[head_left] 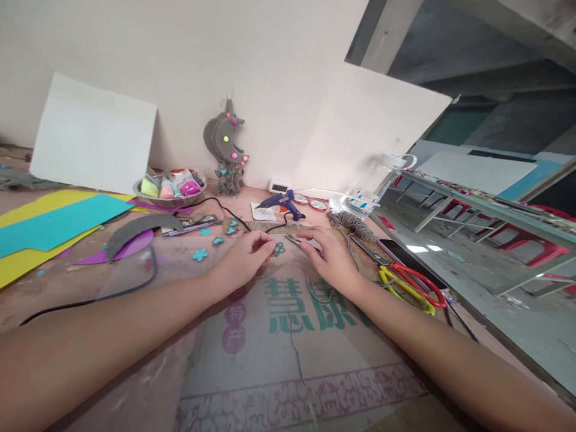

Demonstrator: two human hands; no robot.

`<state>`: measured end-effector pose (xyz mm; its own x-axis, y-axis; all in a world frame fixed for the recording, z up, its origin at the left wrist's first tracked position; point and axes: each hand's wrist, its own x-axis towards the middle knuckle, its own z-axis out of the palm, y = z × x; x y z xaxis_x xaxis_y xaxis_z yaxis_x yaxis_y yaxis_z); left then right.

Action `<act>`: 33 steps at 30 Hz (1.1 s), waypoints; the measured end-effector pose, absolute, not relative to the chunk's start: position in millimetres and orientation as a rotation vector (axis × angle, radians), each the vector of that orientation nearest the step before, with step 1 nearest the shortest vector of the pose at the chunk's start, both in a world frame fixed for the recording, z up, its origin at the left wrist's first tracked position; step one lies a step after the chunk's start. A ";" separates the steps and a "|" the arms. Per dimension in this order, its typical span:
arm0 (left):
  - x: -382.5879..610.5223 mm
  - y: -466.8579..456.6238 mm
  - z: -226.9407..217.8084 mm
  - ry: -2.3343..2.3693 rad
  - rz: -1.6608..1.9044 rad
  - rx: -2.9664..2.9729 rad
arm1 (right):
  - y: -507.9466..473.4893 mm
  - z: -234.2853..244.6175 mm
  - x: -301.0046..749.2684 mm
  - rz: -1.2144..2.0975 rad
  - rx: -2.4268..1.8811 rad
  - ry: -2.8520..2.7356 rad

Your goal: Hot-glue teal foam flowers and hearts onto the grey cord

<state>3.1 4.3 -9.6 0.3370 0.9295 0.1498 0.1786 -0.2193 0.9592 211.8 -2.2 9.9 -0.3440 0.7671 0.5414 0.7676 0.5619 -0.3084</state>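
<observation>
Though small, a grey-edged, round-petalled flower (279, 248)

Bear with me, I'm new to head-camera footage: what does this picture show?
There is no machine: the wearer has the camera on their head, looking forward and down. Their bare left hand pinches a small grey-and-teal flower piece; their bare right hand holds a small metal-tipped tool pointed toward it. Beneath lies a printed sheet. Nearby on the table are loose teal shapes, a blue glue gun, grey yarn, red-and-yellow-handled scissors and a bowl of brightly coloured bagged material.
</observation>
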 end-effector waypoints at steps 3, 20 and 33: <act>2.7 3.2 -8.2 1.001 0.998 1.680 | -9.4 21.4 206.6 0.132 -1.218 -2.107; 1.1 2.3 0.9 0.993 0.930 1.887 | -20.1 5.5 183.8 0.705 -1.290 -1.893; 2.6 -4.1 7.0 1.052 0.913 1.832 | -18.2 4.0 188.4 0.634 -1.283 -1.916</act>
